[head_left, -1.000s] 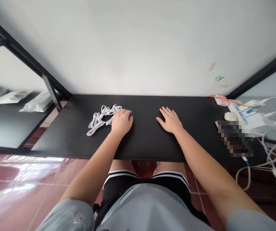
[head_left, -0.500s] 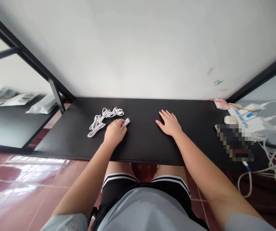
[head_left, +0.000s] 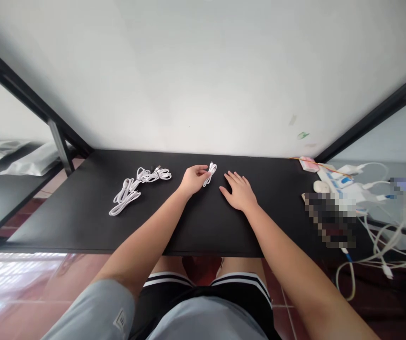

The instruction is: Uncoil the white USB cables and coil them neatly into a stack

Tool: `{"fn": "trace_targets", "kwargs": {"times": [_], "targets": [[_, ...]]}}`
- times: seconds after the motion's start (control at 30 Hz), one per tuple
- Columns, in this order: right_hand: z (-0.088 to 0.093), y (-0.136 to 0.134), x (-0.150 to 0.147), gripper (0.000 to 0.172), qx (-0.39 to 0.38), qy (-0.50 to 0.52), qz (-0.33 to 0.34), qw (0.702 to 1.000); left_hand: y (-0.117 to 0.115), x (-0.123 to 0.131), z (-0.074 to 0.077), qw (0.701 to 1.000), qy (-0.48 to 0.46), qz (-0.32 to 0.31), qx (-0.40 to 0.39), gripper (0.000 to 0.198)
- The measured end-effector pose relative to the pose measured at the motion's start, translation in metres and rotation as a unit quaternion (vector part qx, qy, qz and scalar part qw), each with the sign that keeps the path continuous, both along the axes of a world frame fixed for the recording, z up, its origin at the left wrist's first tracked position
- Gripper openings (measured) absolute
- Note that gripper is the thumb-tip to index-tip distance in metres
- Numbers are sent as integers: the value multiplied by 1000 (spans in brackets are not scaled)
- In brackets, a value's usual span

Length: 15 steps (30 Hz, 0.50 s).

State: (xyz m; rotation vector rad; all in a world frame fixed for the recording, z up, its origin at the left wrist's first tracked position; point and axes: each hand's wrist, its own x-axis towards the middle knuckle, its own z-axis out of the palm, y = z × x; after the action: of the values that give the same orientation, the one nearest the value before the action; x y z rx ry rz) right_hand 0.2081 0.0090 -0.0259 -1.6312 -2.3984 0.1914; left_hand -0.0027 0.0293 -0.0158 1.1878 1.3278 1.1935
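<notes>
Moved rightward across the bench [head_left: 212, 226]: my left hand [head_left: 193, 181], pinching one white cable coil [head_left: 210, 173], near my right hand [head_left: 240, 191], spread, empty. Judged step: shifting the coil; next move calls for gentle release.

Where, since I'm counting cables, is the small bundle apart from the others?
In the head view, the small cable bundle is near the middle of the table, between the left hand, which touches it, and the right hand.

No legible txt; sleeve label [head_left: 120, 319] prob. too blurry.
</notes>
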Motion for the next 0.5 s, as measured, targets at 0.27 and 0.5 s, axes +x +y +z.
{"fn": "trace_targets", "kwargs": {"times": [0.27, 0.5], "targets": [[1, 13, -9, 64, 23, 25, 13, 999, 13, -3, -18, 997, -67, -5, 39, 48], [3, 38, -32, 39, 50, 203, 42, 977, 14, -7, -19, 993, -91, -54, 44, 48]]}}
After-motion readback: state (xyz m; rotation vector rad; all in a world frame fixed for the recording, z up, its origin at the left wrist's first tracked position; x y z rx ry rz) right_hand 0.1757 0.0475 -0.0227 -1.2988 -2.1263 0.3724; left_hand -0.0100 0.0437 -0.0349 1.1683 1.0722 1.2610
